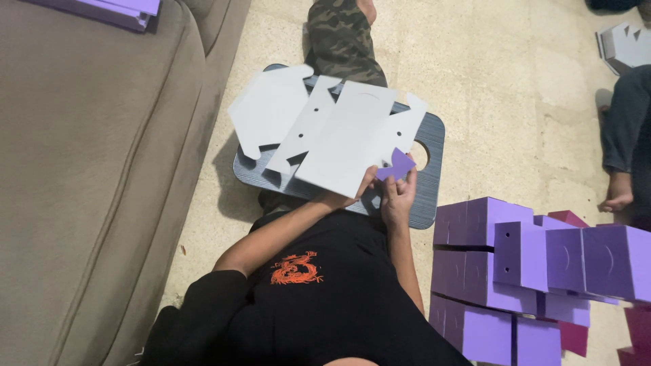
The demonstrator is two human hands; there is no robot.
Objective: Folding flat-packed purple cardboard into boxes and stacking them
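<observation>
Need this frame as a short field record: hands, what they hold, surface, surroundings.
left hand: grips the lower edge of the flat box blank, white side up
right hand: pinches a purple flap at the blank's lower right corner
blank state: unfolded, die-cut panels with small holes, held just above the board
surface: dark grey lap board across the person's legs
right of person: stack of folded purple boxes
left: beige sofa
far right: another person's leg and bare foot
</observation>
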